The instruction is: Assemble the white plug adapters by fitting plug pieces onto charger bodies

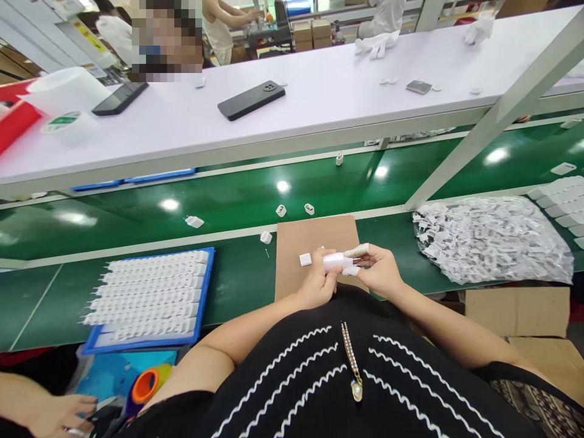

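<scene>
My left hand [318, 278] is closed around the body of a white plug charger [334, 261], held above a brown cardboard sheet [292, 240]. My right hand [379, 269] pinches the charger's pronged end, with white coverings on its fingertips. The fingers hide part of the charger. Beside my left hand, a small white block-shaped piece [305, 260] lies on the cardboard. Just off the sheet's left edge sits another white charger [266, 237], and a thin pin-like piece [267, 253] is below it.
To the left, a blue tray [204, 298] holds rows of white chargers. A clear bag [493, 240] of white parts lies right. Chargers ride on the green belt [237, 194]. The white shelf [319, 103] bears a phone [250, 100]. A co-worker's hand [59, 413] shows lower left.
</scene>
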A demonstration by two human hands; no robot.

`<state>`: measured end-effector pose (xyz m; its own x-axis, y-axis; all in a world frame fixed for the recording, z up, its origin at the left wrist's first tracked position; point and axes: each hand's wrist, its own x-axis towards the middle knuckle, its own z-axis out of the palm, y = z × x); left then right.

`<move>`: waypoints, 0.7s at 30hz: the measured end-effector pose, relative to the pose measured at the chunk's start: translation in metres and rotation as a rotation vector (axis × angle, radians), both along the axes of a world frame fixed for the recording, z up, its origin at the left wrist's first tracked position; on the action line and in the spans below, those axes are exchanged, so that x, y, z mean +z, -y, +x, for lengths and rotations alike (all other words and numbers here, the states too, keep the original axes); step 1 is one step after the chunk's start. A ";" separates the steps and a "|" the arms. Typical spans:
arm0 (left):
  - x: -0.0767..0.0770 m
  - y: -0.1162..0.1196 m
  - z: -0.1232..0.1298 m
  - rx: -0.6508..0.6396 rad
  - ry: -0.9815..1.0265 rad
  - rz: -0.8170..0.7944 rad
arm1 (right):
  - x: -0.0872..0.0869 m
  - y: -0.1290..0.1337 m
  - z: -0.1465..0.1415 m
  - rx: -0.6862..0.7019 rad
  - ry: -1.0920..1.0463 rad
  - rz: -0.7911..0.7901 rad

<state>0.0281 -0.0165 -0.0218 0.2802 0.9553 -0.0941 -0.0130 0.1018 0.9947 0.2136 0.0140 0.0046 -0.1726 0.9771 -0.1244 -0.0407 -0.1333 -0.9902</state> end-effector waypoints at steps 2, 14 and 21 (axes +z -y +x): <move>-0.002 -0.011 -0.002 -0.023 0.047 -0.038 | -0.006 -0.005 -0.002 -0.012 0.017 -0.001; -0.088 -0.057 -0.055 0.042 -0.171 -0.096 | -0.111 -0.054 -0.002 0.094 0.331 -0.018; -0.115 -0.183 -0.197 0.566 -0.801 -0.152 | -0.155 -0.182 0.040 -0.148 0.839 0.097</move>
